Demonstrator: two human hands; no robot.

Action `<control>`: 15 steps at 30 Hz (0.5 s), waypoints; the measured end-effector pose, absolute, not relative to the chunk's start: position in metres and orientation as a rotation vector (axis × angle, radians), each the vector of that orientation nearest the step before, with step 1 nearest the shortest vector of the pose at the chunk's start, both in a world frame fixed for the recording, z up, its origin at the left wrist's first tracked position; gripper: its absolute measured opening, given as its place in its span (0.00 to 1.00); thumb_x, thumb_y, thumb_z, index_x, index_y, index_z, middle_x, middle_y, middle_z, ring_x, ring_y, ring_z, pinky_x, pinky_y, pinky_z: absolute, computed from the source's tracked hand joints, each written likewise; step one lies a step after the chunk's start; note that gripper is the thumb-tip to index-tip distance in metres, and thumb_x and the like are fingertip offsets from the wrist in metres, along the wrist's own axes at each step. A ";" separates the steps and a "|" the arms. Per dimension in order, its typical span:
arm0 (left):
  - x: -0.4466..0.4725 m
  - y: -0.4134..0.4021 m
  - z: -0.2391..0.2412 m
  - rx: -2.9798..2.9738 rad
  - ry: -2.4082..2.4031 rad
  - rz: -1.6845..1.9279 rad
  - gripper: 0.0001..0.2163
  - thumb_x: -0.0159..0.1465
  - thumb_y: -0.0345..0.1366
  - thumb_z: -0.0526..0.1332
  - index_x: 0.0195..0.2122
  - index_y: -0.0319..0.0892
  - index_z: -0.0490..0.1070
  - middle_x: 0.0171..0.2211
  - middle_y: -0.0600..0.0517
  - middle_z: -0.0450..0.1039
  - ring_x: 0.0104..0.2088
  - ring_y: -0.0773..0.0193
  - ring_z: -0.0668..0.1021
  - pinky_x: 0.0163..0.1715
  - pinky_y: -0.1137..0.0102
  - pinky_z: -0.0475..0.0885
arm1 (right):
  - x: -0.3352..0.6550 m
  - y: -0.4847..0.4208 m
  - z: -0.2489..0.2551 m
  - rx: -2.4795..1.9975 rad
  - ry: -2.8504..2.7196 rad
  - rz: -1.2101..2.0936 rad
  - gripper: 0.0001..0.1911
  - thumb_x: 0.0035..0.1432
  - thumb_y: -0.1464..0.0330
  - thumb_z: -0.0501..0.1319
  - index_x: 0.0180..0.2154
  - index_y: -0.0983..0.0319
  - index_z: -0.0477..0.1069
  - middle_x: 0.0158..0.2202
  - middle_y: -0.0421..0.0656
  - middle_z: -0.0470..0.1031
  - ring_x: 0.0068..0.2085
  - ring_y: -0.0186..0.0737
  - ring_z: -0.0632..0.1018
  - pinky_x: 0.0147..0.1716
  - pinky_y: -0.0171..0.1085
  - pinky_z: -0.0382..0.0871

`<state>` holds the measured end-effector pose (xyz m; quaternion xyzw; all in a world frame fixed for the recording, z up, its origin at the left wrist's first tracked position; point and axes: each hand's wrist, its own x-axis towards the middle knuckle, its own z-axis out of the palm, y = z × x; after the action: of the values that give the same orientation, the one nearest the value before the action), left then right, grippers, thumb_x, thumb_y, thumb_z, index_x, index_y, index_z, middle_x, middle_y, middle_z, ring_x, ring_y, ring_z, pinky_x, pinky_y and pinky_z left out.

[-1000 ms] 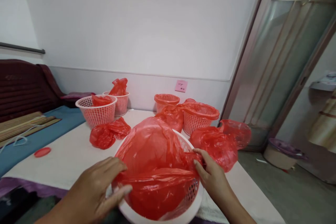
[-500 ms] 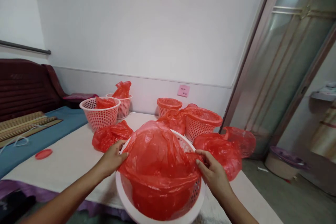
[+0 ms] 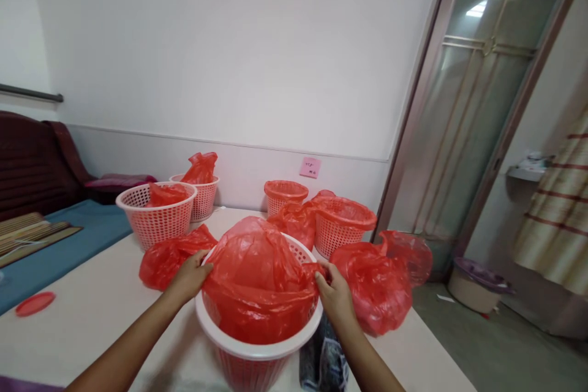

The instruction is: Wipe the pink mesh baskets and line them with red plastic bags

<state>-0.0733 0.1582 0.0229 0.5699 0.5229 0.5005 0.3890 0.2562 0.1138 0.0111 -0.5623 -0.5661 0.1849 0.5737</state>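
Lining a white basket (image 3: 257, 343) with a red bag (image 3: 260, 285) at the near edge of the worktop (image 3: 87, 324): bag still ballooned above the rim, its mouth stretched across the opening, bottom sagging inside. Left hand (image 3: 189, 274) at the basket's left rim, fingers closed in a pinch on the bag's edge; right hand (image 3: 334, 294) at the right rim, fingers likewise pinching a gathered fold of film (thumb on top, as far as can be seen). Both forearms reaching forward, nearly level, wrists straight, palms turned inward toward the basket.

Best done, by the look of it, by drawing both edges outward and down over the rim at once, keeping the pull even so the thin film neither tears nor slips off one side, then pressing the trapped air out.

Behind the basket: four smaller pink baskets (image 3: 156, 220), some already lined. Left and right of it: loose red bags (image 3: 169, 257), one large heap (image 3: 376, 285) just beside the right hand. Far left of the basket: a red lid (image 3: 35, 304). Directly beneath the right wrist: a dark packet (image 3: 324, 364), contents unclear.
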 end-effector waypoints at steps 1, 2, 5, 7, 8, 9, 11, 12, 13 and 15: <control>-0.071 0.161 0.025 1.440 1.328 1.268 0.12 0.49 0.33 0.58 0.35 0.41 0.72 0.28 0.53 0.80 0.31 0.57 0.81 0.33 0.66 0.73 | 0.256 0.117 0.011 -1.311 -1.322 0.437 0.19 0.52 0.59 0.55 0.41 0.64 0.71 0.37 0.48 0.79 0.37 0.47 0.78 0.40 0.43 0.71; -0.069 0.163 0.026 1.432 1.326 1.262 0.11 0.49 0.33 0.58 0.34 0.41 0.72 0.27 0.53 0.80 0.30 0.57 0.80 0.31 0.66 0.73 | 0.257 0.120 0.011 -1.304 -1.318 0.443 0.18 0.53 0.59 0.55 0.40 0.64 0.71 0.36 0.48 0.79 0.36 0.46 0.78 0.40 0.43 0.71; -0.066 0.166 0.029 1.416 1.337 1.255 0.11 0.49 0.32 0.59 0.34 0.41 0.72 0.27 0.52 0.79 0.27 0.58 0.80 0.27 0.67 0.72 | 0.257 0.124 0.008 -1.270 -1.325 0.476 0.15 0.55 0.60 0.55 0.40 0.63 0.71 0.36 0.47 0.79 0.36 0.45 0.78 0.38 0.41 0.71; -0.065 0.166 0.029 1.414 1.357 1.264 0.11 0.50 0.33 0.60 0.35 0.41 0.73 0.30 0.51 0.80 0.29 0.58 0.81 0.29 0.67 0.73 | 0.257 0.124 0.005 -1.242 -1.316 0.497 0.15 0.57 0.60 0.55 0.40 0.63 0.70 0.36 0.46 0.78 0.37 0.45 0.78 0.38 0.40 0.71; -0.066 0.165 0.028 1.415 1.368 1.271 0.11 0.50 0.34 0.60 0.36 0.41 0.73 0.32 0.51 0.81 0.32 0.58 0.81 0.32 0.67 0.73 | 0.257 0.123 0.004 -1.232 -1.298 0.503 0.15 0.57 0.60 0.55 0.40 0.63 0.70 0.36 0.46 0.78 0.37 0.44 0.78 0.38 0.40 0.71; -0.066 0.165 0.028 1.419 1.377 1.275 0.12 0.51 0.34 0.60 0.37 0.41 0.73 0.34 0.50 0.81 0.34 0.57 0.81 0.35 0.67 0.73 | 0.257 0.122 0.003 -1.228 -1.274 0.504 0.15 0.57 0.59 0.55 0.40 0.62 0.70 0.35 0.45 0.77 0.36 0.44 0.77 0.37 0.40 0.71; -0.068 0.163 0.029 1.430 1.393 1.265 0.12 0.52 0.34 0.60 0.38 0.41 0.74 0.35 0.50 0.81 0.36 0.56 0.81 0.37 0.66 0.73 | 0.257 0.121 0.003 -1.236 -1.226 0.504 0.14 0.57 0.58 0.57 0.38 0.62 0.70 0.33 0.44 0.76 0.34 0.44 0.77 0.36 0.40 0.71; -0.069 0.163 0.030 1.439 1.396 1.252 0.12 0.52 0.34 0.60 0.38 0.40 0.74 0.35 0.50 0.81 0.36 0.56 0.81 0.37 0.65 0.73 | 0.258 0.120 0.003 -1.242 -1.211 0.515 0.14 0.56 0.58 0.58 0.36 0.62 0.69 0.32 0.44 0.76 0.33 0.43 0.76 0.35 0.40 0.71; -0.070 0.162 0.031 1.449 1.397 1.236 0.12 0.52 0.35 0.61 0.38 0.40 0.74 0.35 0.50 0.81 0.36 0.55 0.81 0.37 0.65 0.73 | 0.260 0.120 0.003 -1.246 -1.204 0.537 0.13 0.55 0.58 0.58 0.35 0.62 0.69 0.31 0.44 0.75 0.33 0.43 0.76 0.35 0.40 0.70; -0.072 0.161 0.031 1.471 1.388 1.212 0.12 0.53 0.36 0.61 0.38 0.40 0.74 0.35 0.50 0.81 0.36 0.54 0.81 0.37 0.64 0.73 | 0.264 0.118 0.002 -1.244 -1.207 0.598 0.13 0.55 0.58 0.59 0.33 0.61 0.68 0.30 0.43 0.75 0.32 0.43 0.75 0.33 0.39 0.69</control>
<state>-0.0717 0.1610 0.0312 0.5765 0.5442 0.4751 0.3818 0.2644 0.1184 0.0024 -0.5386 -0.5224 0.2587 0.6083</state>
